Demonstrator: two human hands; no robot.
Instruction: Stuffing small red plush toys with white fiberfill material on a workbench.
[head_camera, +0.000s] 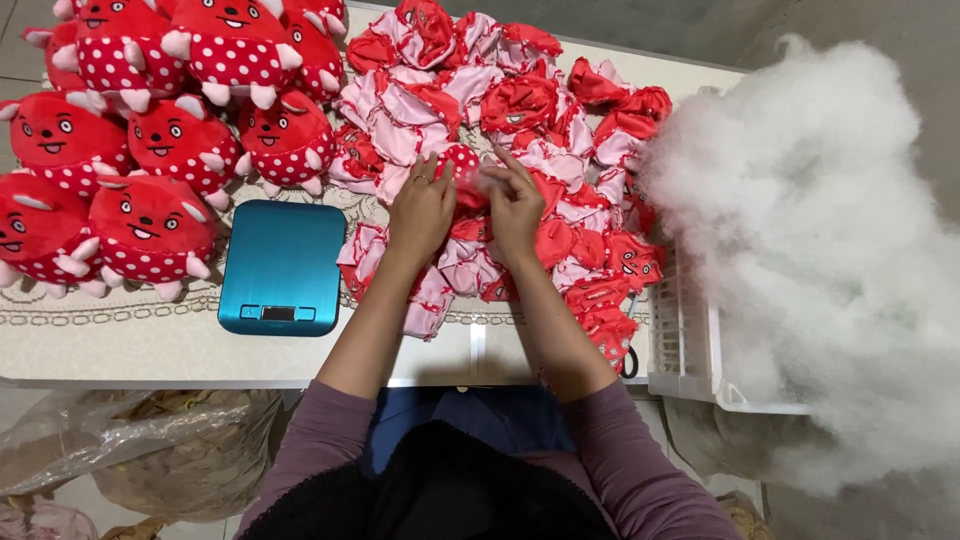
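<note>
Both my hands meet over a heap of unstuffed red and pink toy skins (500, 130) in the middle of the table. My left hand (420, 208) grips one red toy skin (462, 178) from the left. My right hand (515, 205) holds the same skin from the right, with a small wisp of white stuffing at its fingertips. The skin is mostly hidden between the two hands.
Several stuffed red plush toys with white dots (160, 150) fill the table's left. A teal kitchen scale (281, 265) lies near the front edge. A big pile of white stuffing (820, 240) overflows a white basket (685, 350) on the right. Plastic bags (130, 440) sit below the table.
</note>
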